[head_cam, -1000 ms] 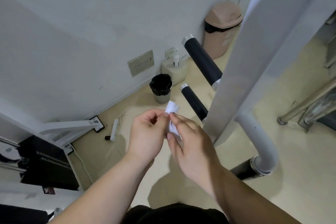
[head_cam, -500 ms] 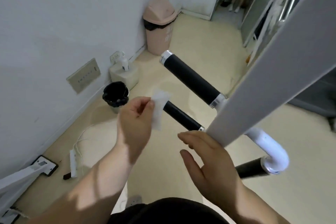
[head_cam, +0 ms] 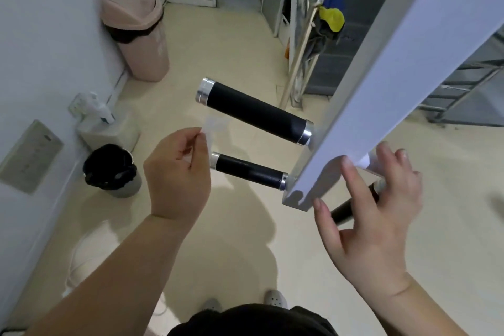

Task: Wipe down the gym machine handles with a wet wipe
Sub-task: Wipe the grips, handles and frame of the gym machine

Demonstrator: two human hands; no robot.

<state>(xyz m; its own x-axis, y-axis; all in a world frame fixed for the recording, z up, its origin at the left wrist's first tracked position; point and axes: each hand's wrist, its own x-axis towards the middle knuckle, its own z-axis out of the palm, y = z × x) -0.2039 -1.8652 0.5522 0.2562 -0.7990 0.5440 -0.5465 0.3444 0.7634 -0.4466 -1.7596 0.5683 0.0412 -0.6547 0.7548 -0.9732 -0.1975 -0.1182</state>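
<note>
Shifted rightward, the right hand spreads its fingers by the white frame; the left hand pinches the wet wipe beside the lower handle, a light hold that may slip.

Soft, diffuse indoor light is being spread evenly over the scene, with no harsh glare. A broad, soft-edged shadow is being cast on the cream floor beneath the person. Small highlights are being reflected by the chrome end caps of the upper handle. The wet wipe is being smeared almost transparent by motion blur. The left wall is being bent by wide-angle distortion towards the frame edge.
</note>
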